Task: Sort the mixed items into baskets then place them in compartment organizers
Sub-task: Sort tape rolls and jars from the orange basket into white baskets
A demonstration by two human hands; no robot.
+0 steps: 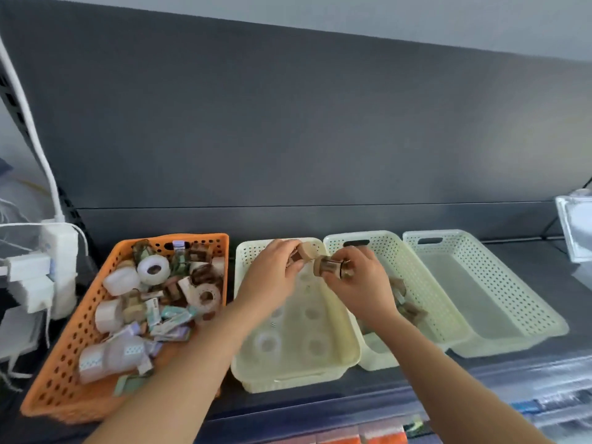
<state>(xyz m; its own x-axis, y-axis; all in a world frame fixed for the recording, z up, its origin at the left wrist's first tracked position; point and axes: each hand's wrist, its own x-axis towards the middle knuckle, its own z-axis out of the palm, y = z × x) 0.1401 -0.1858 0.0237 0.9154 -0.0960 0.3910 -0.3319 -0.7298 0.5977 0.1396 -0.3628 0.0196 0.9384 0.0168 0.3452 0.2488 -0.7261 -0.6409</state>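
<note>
Head view: pinches one jar (302, 251) in curled left hand (272, 270) fingers, clamps a second jar (333, 267) in the right hand (358, 283), both over the tape basket (244, 262), apparently mid-sort, and next likely needs both released into the jar basket (424, 299) just right of the fingers.

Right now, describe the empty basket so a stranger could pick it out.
On the dark shelf, four baskets stand in a row, the orange basket leftmost. Go to the cream basket at the far right end. It alone holds nothing.
</note>
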